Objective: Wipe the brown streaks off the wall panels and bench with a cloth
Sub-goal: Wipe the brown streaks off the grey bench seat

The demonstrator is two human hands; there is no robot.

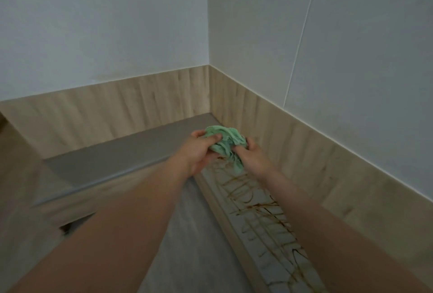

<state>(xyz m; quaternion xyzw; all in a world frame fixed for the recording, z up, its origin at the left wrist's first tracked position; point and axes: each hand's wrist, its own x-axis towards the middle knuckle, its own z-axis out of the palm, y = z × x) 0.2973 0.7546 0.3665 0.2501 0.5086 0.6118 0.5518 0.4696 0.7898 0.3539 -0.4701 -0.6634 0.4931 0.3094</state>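
- The person holds both bare arms stretched forward, toward the corner of the room.
- The left hand grips the green cloth from the left side. Its fingers are curled round the fabric and the thumb presses on top.
- The right hand grips the same cloth from the right side, with its fingers curled into the folds.
- The cloth is crumpled into a loose bunch between the two hands. One end hangs down below them.
- The cloth is above the far end of the bench, near the corner. It is not possible to tell if the hanging end touches the surface.
- The bench runs along the right wall and has a pale top.
- Brown streaks cover this top in many crossing lines and loops, from just under the hands down to the lower edge of the view.
- Wood-look wall panels stand behind the bench on the right and continue along the back wall.
- Above the panels, the white wall rises on both sides of the corner.
- A grey bench section lies along the back wall, to the left of the hands.
- The grey floor shows between the two arms.
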